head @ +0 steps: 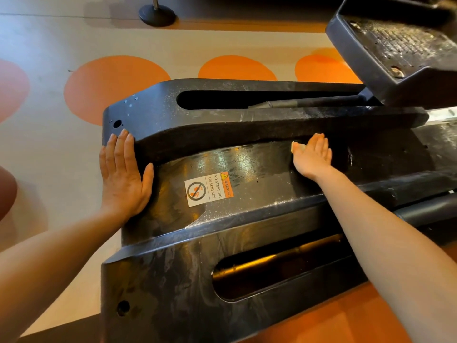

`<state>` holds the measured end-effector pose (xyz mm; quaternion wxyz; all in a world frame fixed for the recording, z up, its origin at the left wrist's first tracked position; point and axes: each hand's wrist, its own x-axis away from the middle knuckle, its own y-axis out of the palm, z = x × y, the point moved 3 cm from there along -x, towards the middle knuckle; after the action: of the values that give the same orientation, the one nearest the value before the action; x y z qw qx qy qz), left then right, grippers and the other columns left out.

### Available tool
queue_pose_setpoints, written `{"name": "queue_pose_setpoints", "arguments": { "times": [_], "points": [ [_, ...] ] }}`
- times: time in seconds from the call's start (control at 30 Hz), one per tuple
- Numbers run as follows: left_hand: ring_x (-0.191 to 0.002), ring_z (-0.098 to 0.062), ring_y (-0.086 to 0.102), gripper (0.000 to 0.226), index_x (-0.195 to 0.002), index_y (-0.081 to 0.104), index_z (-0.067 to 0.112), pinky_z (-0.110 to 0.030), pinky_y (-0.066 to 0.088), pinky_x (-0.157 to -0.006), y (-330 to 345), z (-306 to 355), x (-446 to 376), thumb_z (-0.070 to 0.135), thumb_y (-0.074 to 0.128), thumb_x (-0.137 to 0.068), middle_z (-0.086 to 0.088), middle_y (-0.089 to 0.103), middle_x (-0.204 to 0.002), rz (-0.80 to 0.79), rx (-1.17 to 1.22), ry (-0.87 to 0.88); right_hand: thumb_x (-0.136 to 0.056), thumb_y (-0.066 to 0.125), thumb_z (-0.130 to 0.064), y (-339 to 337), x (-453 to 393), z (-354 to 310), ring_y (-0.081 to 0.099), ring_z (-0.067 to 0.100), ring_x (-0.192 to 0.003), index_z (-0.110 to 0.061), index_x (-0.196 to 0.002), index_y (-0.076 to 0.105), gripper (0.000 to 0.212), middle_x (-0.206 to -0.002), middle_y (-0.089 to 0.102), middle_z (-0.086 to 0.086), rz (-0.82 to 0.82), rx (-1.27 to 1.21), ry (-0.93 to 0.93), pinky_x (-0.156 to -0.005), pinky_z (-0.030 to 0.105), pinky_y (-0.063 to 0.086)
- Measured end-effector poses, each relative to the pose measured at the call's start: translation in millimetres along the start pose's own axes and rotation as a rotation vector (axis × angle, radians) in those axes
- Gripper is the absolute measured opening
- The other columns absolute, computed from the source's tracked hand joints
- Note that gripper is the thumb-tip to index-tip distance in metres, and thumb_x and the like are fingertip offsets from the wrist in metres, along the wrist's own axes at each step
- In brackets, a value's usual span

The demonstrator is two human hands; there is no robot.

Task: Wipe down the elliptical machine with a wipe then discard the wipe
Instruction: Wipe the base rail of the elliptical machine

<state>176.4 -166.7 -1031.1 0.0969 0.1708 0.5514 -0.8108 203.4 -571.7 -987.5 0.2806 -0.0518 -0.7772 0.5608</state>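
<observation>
One elliptical machine [247,169] fills our view, its black rear housing rigid, heavy and slick where damp, so we lean on it rather than lift it. One footplate [395,45] rises at upper right, and one warning label [209,189] sits on the centre panel. Our two hands lie flat: the left hand [123,179] rests open on the housing's end, holding nothing; the right hand [312,154] presses one wipe [295,146] against the panel. The wipe looks soft and limp, best pinned under the palm.
</observation>
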Motion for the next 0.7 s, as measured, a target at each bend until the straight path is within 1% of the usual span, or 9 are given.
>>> {"name": "queue_pose_setpoints", "arguments": {
  "times": [0.13,0.27,0.37,0.47,0.6,0.7],
  "points": [
    [-0.149,-0.037,0.01,0.071,-0.152,0.019,0.001,-0.039,-0.004,-0.123,-1.2,-0.1,-0.4,0.043,0.034,-0.097,-0.02,0.019,-0.159,-0.004,-0.011,-0.001,-0.105,0.018,-0.045,10.1,10.8,-10.2,-0.017,0.024,-0.149,-0.003,-0.153,-0.011,0.07,-0.161,-0.019,0.013,-0.011,0.034,-0.08,-0.12,0.039,-0.01],
    [-0.149,-0.037,0.01,0.07,-0.152,0.019,0.001,-0.04,-0.003,-0.123,-1.1,-0.2,0.1,0.043,0.035,-0.098,-0.02,0.019,-0.159,-0.006,-0.012,-0.001,-0.105,0.018,-0.046,8.5,11.9,-1.3,-0.015,0.023,-0.149,-0.005,-0.154,-0.008,0.069,-0.162,-0.016,0.01,0.001,0.04,-0.14,-0.119,0.039,-0.009],
    [-0.149,-0.037,0.011,0.07,-0.152,0.02,0.001,-0.042,-0.001,-0.123,-1.3,0.2,-0.3,0.042,0.036,-0.098,-0.02,0.019,-0.159,-0.007,-0.012,-0.004,-0.104,0.016,-0.047,-3.2,1.5,13.7,-0.015,0.022,-0.149,-0.005,-0.154,-0.008,0.069,-0.162,-0.016,0.01,0.013,0.026,-0.082,-0.12,0.038,-0.009],
    [-0.149,-0.038,0.011,0.07,-0.152,0.021,0.0,-0.042,-0.001,-0.123,-1.1,-0.2,0.4,0.042,0.036,-0.097,-0.02,0.02,-0.159,-0.003,-0.011,-0.001,-0.104,0.014,-0.047,-13.7,-7.8,30.3,-0.017,0.02,-0.149,-0.006,-0.155,-0.008,0.069,-0.162,-0.017,0.008,-0.006,0.02,-0.017,-0.12,0.038,-0.01],
    [-0.149,-0.039,0.012,0.07,-0.151,0.021,0.0,-0.041,-0.002,-0.123,-1.6,0.0,0.4,0.043,0.034,-0.097,-0.021,0.021,-0.159,0.001,-0.01,0.001,-0.104,0.014,-0.047,-19.4,-10.1,47.9,-0.016,0.02,-0.149,-0.007,-0.155,-0.008,0.068,-0.162,-0.016,0.009,0.034,0.031,0.056,-0.12,0.038,-0.01],
    [-0.149,-0.038,0.011,0.071,-0.152,0.02,0.001,-0.042,-0.002,-0.123,-0.7,-0.5,0.7,0.043,0.035,-0.097,-0.02,0.019,-0.159,-0.006,-0.014,-0.002,-0.103,0.014,-0.049,-16.5,-5.3,52.9,-0.014,0.022,-0.149,-0.006,-0.155,-0.008,0.07,-0.162,-0.015,0.01,0.071,0.014,0.161,-0.12,0.037,-0.01]
  ]
}}
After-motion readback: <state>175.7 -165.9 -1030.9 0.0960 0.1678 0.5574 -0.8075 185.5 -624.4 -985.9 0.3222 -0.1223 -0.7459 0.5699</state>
